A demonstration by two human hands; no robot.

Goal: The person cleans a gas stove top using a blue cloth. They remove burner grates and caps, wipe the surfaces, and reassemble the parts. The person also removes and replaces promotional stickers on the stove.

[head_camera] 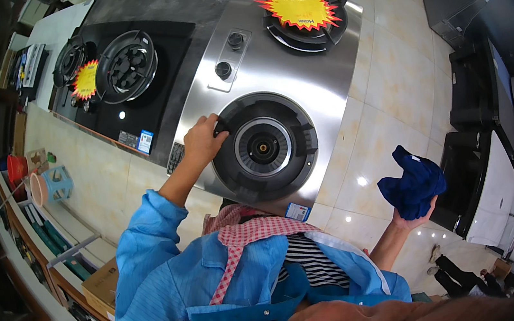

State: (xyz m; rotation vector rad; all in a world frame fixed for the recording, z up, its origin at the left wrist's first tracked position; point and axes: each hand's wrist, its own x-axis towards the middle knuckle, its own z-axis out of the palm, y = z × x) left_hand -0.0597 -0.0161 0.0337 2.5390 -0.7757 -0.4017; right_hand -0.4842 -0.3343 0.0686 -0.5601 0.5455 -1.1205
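My left hand [204,139] grips a prong at the left side of the black pan support [305,139]. This ring lies around the round burner [263,148] of a stainless-steel gas hob [324,81]; parts of it look blurred. Held out to the right over the floor, my right hand [418,218] carries a bunched dark blue cloth [411,184]. Two black control knobs [229,56] sit between this burner and a second one [297,40], on which a yellow-and-red starburst sign [300,10] with writing rests.
Left of the steel hob is a black glass hob [152,106] with two burners and another starburst sign [87,80]. A light blue plastic stool [58,183] and a cardboard box [103,284] stand left. Dark appliances [463,177] line the right; a person [455,275] is beyond.
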